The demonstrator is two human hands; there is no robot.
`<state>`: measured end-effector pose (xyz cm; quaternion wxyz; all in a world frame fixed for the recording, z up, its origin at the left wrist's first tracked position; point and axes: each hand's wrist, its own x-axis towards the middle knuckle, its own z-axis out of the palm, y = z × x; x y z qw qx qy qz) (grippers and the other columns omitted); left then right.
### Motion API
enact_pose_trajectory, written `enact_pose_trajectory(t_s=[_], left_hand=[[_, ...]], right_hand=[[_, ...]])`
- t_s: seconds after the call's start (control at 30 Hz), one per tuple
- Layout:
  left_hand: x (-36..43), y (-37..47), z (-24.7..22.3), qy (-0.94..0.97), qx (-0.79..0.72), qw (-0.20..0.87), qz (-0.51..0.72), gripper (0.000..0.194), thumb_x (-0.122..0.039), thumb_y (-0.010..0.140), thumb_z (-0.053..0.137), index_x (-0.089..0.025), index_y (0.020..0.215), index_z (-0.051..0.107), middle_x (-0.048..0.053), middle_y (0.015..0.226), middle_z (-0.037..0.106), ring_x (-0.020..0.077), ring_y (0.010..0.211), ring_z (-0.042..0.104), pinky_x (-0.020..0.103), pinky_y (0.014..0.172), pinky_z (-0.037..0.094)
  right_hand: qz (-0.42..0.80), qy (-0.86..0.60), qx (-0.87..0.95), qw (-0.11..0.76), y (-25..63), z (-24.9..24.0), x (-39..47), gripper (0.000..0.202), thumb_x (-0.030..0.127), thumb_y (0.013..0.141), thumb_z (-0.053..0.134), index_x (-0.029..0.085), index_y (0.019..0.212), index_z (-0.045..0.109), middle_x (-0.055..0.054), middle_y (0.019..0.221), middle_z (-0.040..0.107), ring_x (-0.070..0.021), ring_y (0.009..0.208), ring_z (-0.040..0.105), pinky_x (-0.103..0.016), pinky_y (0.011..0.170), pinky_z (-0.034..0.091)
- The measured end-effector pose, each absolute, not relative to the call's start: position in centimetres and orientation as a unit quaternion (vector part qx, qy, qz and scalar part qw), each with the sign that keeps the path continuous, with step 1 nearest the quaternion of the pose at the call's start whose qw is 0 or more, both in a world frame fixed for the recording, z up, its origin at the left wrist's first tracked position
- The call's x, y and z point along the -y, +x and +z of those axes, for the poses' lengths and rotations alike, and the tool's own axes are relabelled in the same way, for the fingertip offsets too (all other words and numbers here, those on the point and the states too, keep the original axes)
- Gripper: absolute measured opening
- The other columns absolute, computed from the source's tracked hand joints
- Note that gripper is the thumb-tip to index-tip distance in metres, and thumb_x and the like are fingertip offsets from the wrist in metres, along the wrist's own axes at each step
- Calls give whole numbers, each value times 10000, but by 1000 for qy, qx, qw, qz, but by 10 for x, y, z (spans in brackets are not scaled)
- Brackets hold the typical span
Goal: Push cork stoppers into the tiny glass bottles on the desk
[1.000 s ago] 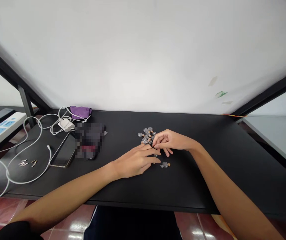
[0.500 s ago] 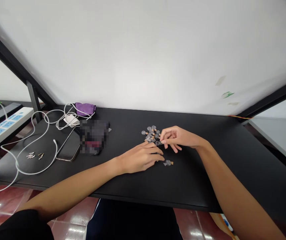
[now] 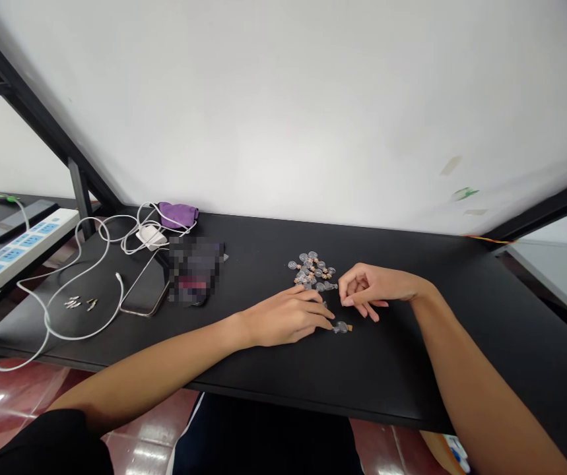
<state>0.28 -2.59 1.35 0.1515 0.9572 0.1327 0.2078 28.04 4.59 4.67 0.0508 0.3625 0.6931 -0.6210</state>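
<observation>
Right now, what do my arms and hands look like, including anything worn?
Your left hand and right hand are bare, with no gloves, rings or watch that I can see. A black sleeve ends near the elbow of your left arm; your right arm shows none in view.

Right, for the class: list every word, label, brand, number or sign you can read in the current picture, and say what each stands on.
No text can be read.
Power strip: any print on its blue panels is too small.
Dark item beside the phone: pixelated, unreadable.
Blue-and-white item below the table edge: too blurred.
Clear little bottles: no lettering can be made out.
</observation>
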Motion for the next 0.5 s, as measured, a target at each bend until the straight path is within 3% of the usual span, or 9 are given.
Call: enact_pose_trajectory(t_s=[0.5], left_hand=[[25, 4, 15, 951, -143, 164, 218, 231, -133, 1031, 540, -175, 1162, 726, 102, 1157, 752, 252, 1145, 648, 398, 1003, 472]], right_hand=[[-596, 378, -704, 79, 267, 52, -41, 401, 546, 858, 766, 150, 896, 715, -46, 671, 746, -156, 552, 730, -171, 394, 374]])
